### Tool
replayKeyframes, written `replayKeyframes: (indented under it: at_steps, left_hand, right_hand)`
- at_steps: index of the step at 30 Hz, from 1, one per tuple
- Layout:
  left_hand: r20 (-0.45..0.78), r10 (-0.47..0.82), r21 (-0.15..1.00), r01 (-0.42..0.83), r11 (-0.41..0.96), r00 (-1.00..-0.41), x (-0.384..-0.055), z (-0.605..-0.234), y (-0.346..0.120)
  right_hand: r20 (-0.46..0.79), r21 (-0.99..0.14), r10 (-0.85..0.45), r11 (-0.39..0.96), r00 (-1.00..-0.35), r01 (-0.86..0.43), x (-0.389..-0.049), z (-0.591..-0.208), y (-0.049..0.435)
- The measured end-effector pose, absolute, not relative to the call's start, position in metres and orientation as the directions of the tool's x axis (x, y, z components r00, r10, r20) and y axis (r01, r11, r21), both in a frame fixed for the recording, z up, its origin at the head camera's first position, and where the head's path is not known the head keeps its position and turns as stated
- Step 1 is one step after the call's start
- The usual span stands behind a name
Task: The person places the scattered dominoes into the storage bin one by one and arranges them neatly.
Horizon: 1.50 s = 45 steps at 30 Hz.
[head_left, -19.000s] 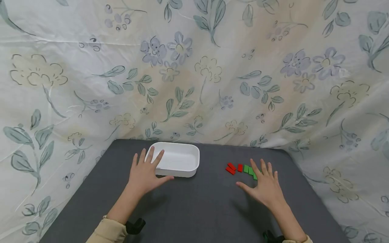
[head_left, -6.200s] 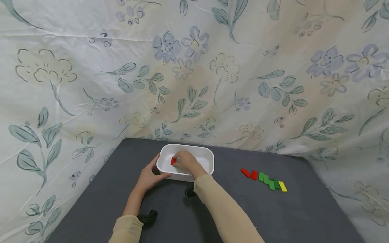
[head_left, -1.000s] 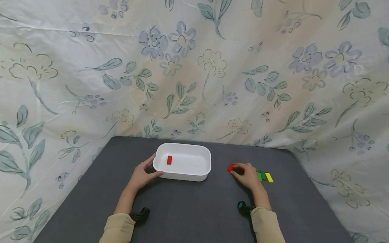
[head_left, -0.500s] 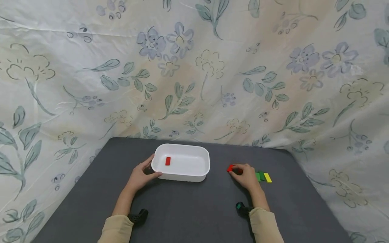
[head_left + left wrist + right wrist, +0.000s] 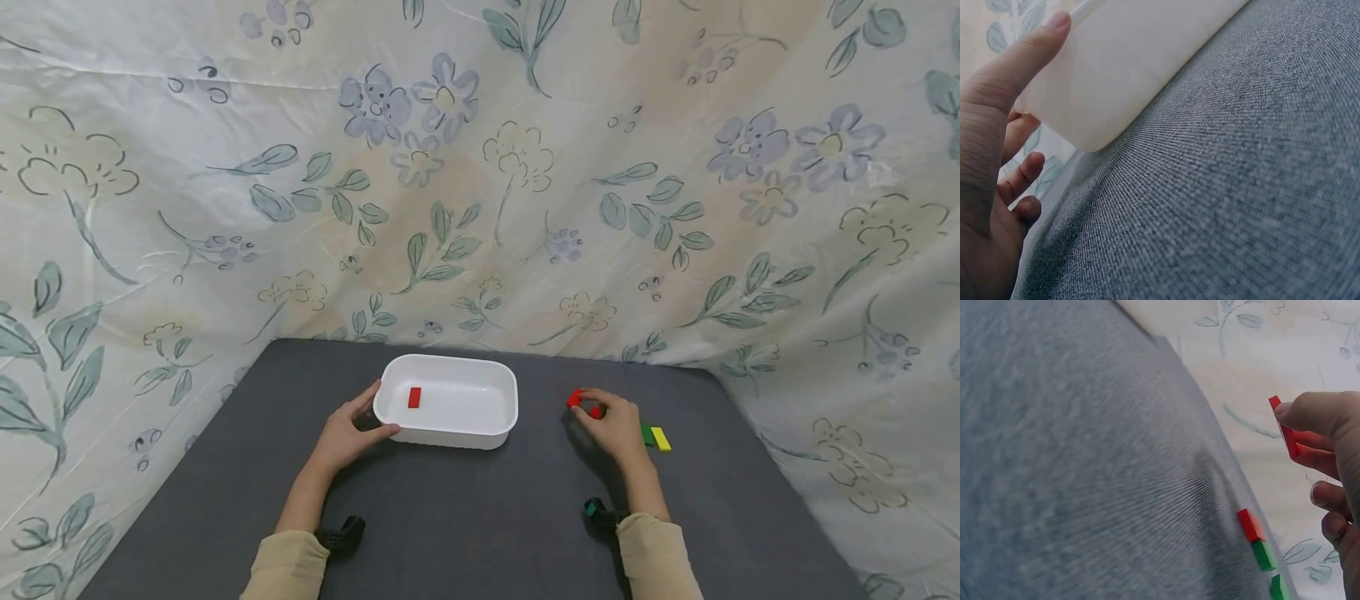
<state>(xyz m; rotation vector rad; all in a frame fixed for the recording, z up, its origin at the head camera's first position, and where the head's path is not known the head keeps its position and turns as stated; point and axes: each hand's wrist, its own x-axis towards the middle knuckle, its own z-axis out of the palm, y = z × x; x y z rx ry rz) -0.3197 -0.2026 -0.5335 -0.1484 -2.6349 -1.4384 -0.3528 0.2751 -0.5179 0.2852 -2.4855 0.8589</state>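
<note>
A white plastic box (image 5: 472,404) stands on the dark grey cloth, with a red tile (image 5: 414,397) lying flat inside toward its left end. My left hand (image 5: 345,435) holds the box's near left corner; in the left wrist view the thumb (image 5: 1038,53) lies against the wall near the rim. To the right of the box, my right hand (image 5: 617,427) pinches another red tile (image 5: 1284,428) between thumb and fingers, raised above the cloth. Under that hand a further red tile (image 5: 1250,525) lies beside a green tile (image 5: 1264,555), partly hidden in the head view.
Right of my right hand, a dark green tile (image 5: 647,435) and a yellow tile (image 5: 661,439) lie on the grey-covered table (image 5: 480,517). A flowered curtain (image 5: 525,200) hangs behind the table's far edge. Black wrist cameras (image 5: 343,535) sit at both cuffs.
Over the last half second my right hand has lifted the red tile off the cloth. Earlier, one red tile went into the box. The left hand keeps its hold on the box.
</note>
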Motion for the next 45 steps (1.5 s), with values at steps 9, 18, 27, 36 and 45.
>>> replayKeyframes:
  at_steps: [9, 18, 27, 36, 45]
  left_hand:
    - [0.166, 0.022, 0.829, 0.152, 0.539, -0.986, -0.318, -0.532, -0.202]
    - [0.171, 0.015, 0.821, 0.151, 0.551, -0.985, -0.316, -0.533, -0.201]
    - [0.164, 0.014, 0.839, 0.147, 0.525, -0.986, -0.319, -0.533, -0.201]
    - [0.164, 0.014, 0.832, 0.146, 0.535, -0.986, -0.32, -0.533, -0.201]
    - [0.154, 0.006, 0.829, 0.132, 0.544, -0.988, -0.321, -0.533, -0.201]
  right_hand:
    - [0.596, -0.526, -0.025, 0.743, -0.802, -0.414, -0.353, -0.512, 0.273]
    - [0.635, -0.488, -0.039, 0.755, -0.772, -0.438, -0.349, -0.499, 0.26]
    - [0.605, -0.486, -0.058, 0.763, -0.794, -0.426, -0.353, -0.473, 0.243]
    - [0.582, -0.516, -0.085, 0.73, -0.809, -0.448, -0.356, -0.458, 0.219]
    - [0.567, -0.51, -0.155, 0.706, -0.809, -0.492, -0.359, -0.455, 0.194]
